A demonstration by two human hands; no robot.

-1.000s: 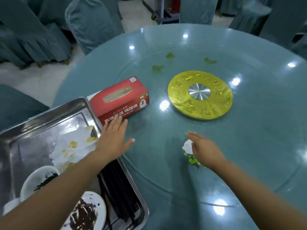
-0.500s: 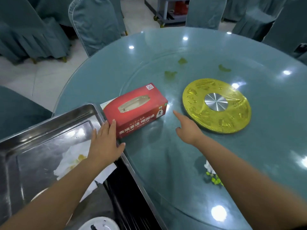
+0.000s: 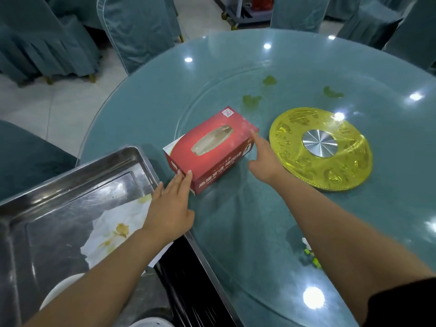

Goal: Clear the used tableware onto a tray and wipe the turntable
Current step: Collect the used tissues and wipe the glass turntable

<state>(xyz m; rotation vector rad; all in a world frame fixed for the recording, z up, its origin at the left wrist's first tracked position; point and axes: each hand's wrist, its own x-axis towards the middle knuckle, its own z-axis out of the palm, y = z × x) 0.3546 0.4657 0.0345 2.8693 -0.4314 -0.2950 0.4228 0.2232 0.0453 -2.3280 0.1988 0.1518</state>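
Head view: a red rectangular cardboard tissue box is seen lying flat on the round glass turntable, which sits on the teal round tabletop. The box lies just left of the yellow-gold embossed centre disc with a brushed-metal hub.

The left hand is held flat with fingers straight and close together; its fingertips touch the near left corner of the box. Nothing is gripped.

The right hand is extended with the index finger straight, touching the right end of the box at its top edge; the other fingers are seen loosely curled, nothing held. Whether the thumb touches the box cannot be told.

A rectangular stainless-steel tray is placed at the near left, its right rim overlapping the turntable edge. In it are seen a crumpled white napkin with yellow stains, a bundle of black chopsticks along the right wall and part of a white dish at the lower edge.

Green smears are visible on the glass beyond the box. A small white and green scrap lies on the glass, partly hidden by the right forearm.

Teal fabric-covered chairs are seen round the far side.
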